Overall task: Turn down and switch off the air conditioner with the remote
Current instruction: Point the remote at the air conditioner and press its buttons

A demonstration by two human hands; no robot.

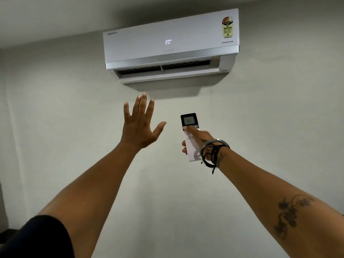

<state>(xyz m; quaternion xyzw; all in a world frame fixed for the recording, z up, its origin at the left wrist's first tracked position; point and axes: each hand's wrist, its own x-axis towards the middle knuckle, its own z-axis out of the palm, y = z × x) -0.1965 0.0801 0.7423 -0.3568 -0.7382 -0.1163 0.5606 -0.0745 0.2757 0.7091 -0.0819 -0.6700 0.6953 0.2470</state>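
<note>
A white wall-mounted air conditioner [171, 45] hangs high on the wall, its front display reading 20 and its lower flap open. My right hand [200, 139] holds a slim white remote [189, 127] pointed up at the unit. The remote's small screen also reads 20, and my thumb lies on a button just below that screen. My left hand [140, 123] is raised below the unit's outlet, palm toward the wall, fingers spread and holding nothing.
A plain pale wall [279, 118] fills the view, meeting the ceiling [55, 17] just above the unit. Bracelets and cords circle my right wrist [214, 151]. A dark shape shows at the bottom left corner [5, 237].
</note>
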